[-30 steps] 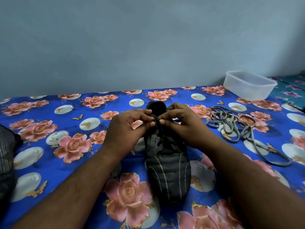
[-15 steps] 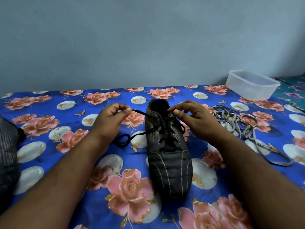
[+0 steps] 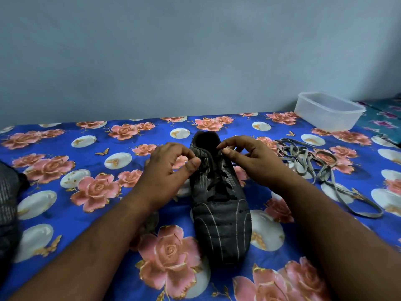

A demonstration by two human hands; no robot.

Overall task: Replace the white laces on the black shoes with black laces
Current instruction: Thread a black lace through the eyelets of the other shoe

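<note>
A black shoe with thin pale stripes lies on the flowered blue sheet, toe towards me. A black lace crosses its eyelets. My left hand is at the shoe's left side with curled fingers; a dark strand runs from under its thumb to the shoe. My right hand pinches the lace between index finger and thumb at the top eyelets, beside the shoe's opening. The removed white laces lie in a loose tangle to the right of the shoe.
An open clear plastic container stands at the back right by the wall. A dark object with pale stripes, cut off by the frame, lies at the left edge. A teal patterned cloth lies beyond the container.
One second ago both hands met over the laces. They then pulled apart, the left drawing a lace end out to the left. Now the left hand has come back beside the shoe.
</note>
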